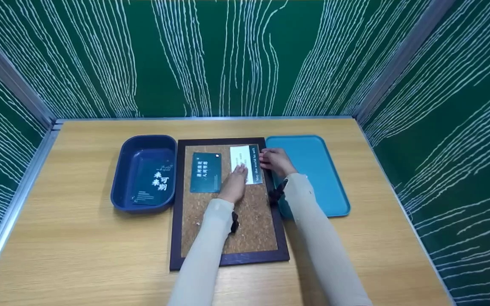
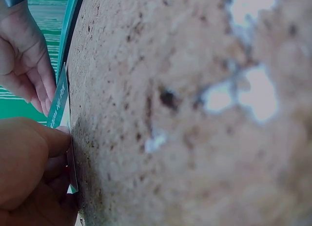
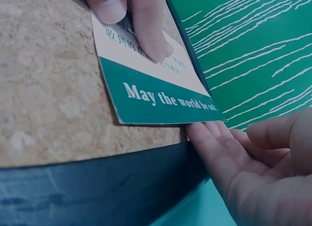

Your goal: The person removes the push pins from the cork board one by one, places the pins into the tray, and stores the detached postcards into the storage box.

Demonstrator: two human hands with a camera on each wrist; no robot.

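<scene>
A white and green card (image 1: 255, 165) lettered "May the world be soft" lies at the upper right of a dark-framed cork board (image 1: 249, 216). My left hand (image 1: 233, 185) presses on its white part, with thumb and finger laid on the face in the right wrist view. At the green end, my right hand (image 1: 277, 160) touches near the card's corner with outstretched fingers, its thumb held apart in the right wrist view. To the left on the cork, a teal card (image 1: 206, 182) with white characters lies flat.
Left of the board stands a navy blue box (image 1: 143, 140) holding a teal card (image 1: 147, 185). A light blue tray (image 1: 309, 148) lies to the right, under my right forearm. Small shiny spots show on the lower cork. Green panels (image 1: 245, 59) with white lines enclose the wooden table (image 1: 79, 238).
</scene>
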